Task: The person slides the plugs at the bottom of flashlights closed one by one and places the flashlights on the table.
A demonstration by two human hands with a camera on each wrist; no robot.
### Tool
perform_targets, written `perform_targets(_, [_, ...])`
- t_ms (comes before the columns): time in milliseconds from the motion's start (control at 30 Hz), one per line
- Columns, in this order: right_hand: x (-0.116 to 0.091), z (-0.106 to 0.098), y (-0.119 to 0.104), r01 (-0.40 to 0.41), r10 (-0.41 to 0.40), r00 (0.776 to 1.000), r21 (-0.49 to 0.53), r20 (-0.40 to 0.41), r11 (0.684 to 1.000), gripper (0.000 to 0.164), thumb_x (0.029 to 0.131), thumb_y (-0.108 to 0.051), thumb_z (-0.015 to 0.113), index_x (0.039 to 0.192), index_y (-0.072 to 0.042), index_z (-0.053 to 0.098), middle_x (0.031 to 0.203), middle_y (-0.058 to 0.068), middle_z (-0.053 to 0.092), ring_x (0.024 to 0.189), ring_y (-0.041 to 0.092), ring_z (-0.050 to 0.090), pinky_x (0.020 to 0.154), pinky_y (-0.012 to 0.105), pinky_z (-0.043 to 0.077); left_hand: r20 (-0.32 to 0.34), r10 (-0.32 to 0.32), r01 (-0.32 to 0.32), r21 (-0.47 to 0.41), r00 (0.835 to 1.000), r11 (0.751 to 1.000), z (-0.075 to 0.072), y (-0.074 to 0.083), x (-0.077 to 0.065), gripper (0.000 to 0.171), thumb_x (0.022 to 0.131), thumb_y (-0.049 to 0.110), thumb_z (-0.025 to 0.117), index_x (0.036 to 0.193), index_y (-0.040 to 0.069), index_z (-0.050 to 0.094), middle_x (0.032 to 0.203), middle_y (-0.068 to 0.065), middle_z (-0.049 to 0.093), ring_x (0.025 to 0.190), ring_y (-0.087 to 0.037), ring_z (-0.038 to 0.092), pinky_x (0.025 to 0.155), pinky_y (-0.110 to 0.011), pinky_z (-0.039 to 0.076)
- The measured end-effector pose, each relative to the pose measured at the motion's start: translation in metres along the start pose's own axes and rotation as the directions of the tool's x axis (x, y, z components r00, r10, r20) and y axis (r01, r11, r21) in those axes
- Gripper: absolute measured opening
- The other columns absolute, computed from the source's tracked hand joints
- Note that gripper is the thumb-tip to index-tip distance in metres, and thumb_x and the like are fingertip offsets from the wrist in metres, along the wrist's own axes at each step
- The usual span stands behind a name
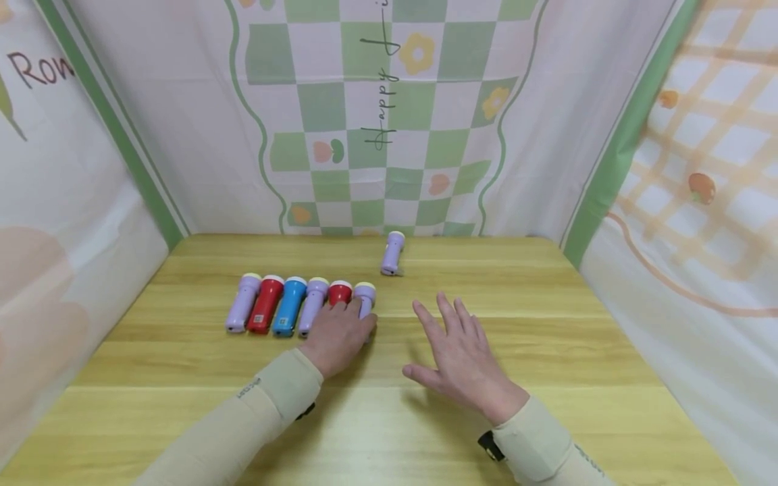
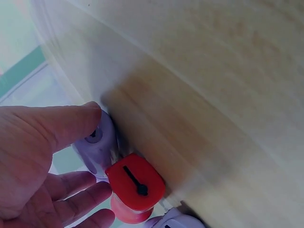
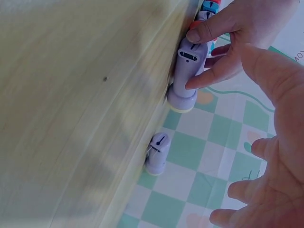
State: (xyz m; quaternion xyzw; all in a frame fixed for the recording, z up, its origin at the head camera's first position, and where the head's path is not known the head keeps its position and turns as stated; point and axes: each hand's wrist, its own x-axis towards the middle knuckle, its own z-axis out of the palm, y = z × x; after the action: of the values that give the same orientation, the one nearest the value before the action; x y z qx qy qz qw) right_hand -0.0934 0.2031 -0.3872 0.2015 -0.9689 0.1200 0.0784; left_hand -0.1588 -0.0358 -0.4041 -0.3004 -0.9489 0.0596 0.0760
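Several small flashlights lie side by side in a row, left of the middle of the table. From the left they include a purple flashlight (image 1: 244,302), a red flashlight (image 1: 266,304) and a blue flashlight (image 1: 290,307). At the row's right end my left hand (image 1: 340,334) pinches a purple flashlight (image 3: 184,76) between thumb and fingers, and partly covers its neighbours. Beside it lies another red flashlight (image 2: 137,183). My right hand (image 1: 468,361) hovers over the table with spread fingers, holding nothing. Another purple flashlight (image 1: 393,253) lies alone near the back edge.
The wooden table (image 1: 547,324) meets a patterned curtain (image 1: 377,101) at its back edge. Further patterned cloth hangs along the left and right sides.
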Motion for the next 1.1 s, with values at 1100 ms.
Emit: perform_targets(1100, [0.0006,0.0001,0.0015,-0.005,0.006,1.000,-0.026,0.020,1.000,0.100,0.088,-0.061,0.075,0.166,-0.021,0.026,0.168,0.030,0.019,0.152,0.057,0.021,0.117,0.075,0.026,-0.042,0.079,-0.077,0.050,0.996,0.996,0.0027,0.0027,0.0087,0.011,0.096,0.011,0.074,0.106,0.009,0.077,0.119,-0.010,0.068,0.072,-0.027,0.065,0.068,-0.041,0.062])
